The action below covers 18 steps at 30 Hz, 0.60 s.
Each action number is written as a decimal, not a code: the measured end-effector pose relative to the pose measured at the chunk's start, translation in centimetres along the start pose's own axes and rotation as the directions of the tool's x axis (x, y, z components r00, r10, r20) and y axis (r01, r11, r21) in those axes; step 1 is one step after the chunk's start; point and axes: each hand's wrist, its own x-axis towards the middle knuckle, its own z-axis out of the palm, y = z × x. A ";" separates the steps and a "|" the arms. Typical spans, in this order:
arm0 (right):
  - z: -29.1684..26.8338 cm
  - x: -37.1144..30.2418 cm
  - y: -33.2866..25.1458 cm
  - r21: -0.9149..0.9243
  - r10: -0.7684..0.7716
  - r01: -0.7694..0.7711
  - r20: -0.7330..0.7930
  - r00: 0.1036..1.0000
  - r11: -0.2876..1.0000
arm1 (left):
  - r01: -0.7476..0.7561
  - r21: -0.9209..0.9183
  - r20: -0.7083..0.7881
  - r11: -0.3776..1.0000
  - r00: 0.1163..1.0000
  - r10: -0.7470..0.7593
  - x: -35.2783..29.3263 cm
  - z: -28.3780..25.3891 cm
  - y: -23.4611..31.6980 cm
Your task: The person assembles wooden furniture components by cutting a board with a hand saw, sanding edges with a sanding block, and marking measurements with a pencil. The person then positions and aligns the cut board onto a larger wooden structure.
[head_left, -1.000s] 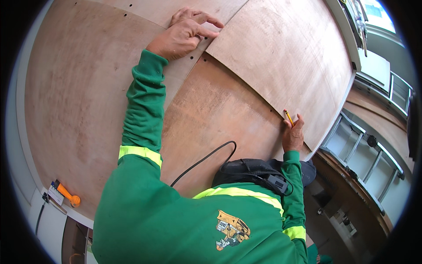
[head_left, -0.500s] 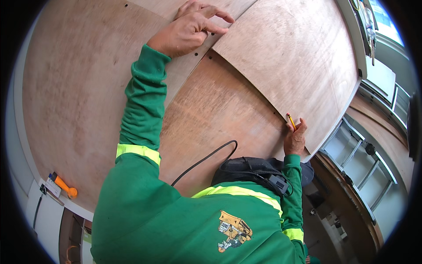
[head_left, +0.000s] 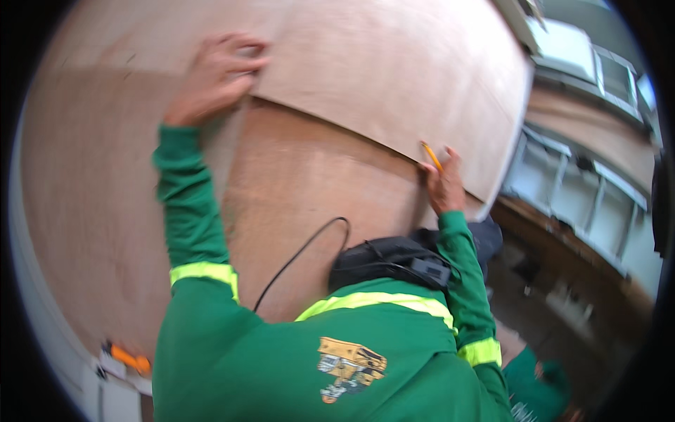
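A pale plywood sheet (head_left: 394, 77) lies over a redder plywood panel (head_left: 302, 183), its near edge slanting down to the right. My left hand (head_left: 221, 77), blurred by motion, is at the sheet's near left corner. Its fingers are bent and apart, with nothing visible between them. At the sheet's near edge, towards the right, my right hand (head_left: 444, 184) has a yellow pencil (head_left: 432, 155) between its fingers, the tip pointing up and left. That hand also rests against the sheet's edge; its fingers below the edge are hidden.
A black pouch (head_left: 387, 260) with a looping black cable (head_left: 299, 261) sits at my waist. An orange-handled tool (head_left: 130, 359) lies at lower left. Metal ladder-like frames (head_left: 594, 200) stand at right. Another person's green sleeve (head_left: 538, 383) shows at lower right.
The whole view has swung, so the sheet and both hands appear further left. My left hand stays by the sheet's corner and my right keeps the pencil. The other person's green clothing shows more.
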 end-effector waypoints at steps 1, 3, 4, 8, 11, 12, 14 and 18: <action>0.0 -0.2 -0.3 0.043 -0.042 0.045 -0.058 0.997 0.998 | -0.010 0.040 0.012 0.999 1.000 0.009 0.3 -0.6 0.7; -1.3 -0.9 -0.8 0.115 0.057 -0.057 0.005 0.998 0.992 | 0.069 -0.001 0.025 0.998 0.997 -0.069 1.3 -0.1 0.6; -1.6 -0.7 -0.2 0.116 0.039 -0.041 0.021 0.999 0.992 | 0.099 -0.021 -0.065 0.995 0.993 -0.101 1.2 0.2 0.7; -1.8 -4.7 3.4 0.163 -0.025 0.028 -0.023 0.999 0.986 | 0.135 -0.211 -0.158 0.968 0.973 -0.170 1.8 2.1 -1.6; -3.6 -8.8 5.3 0.292 0.061 -0.084 0.088 0.994 0.953 | 0.110 -0.381 -0.265 0.918 0.938 -0.223 1.3 3.4 -6.6; -3.7 -10.0 5.6 0.347 0.057 -0.071 0.052 0.997 0.935 | 0.248 -0.434 -0.249 0.866 0.891 -0.379 2.8 3.2 -5.6; -4.5 -11.0 6.3 0.443 0.014 0.010 -0.049 0.999 0.897 | 0.290 -0.472 -0.235 0.832 0.869 -0.436 3.4 4.1 -7.8; -7.7 -11.2 6.7 0.656 -0.006 0.159 -0.229 0.973 0.738 | 0.313 -0.442 -0.267 0.841 0.849 -0.456 2.5 4.9 -13.0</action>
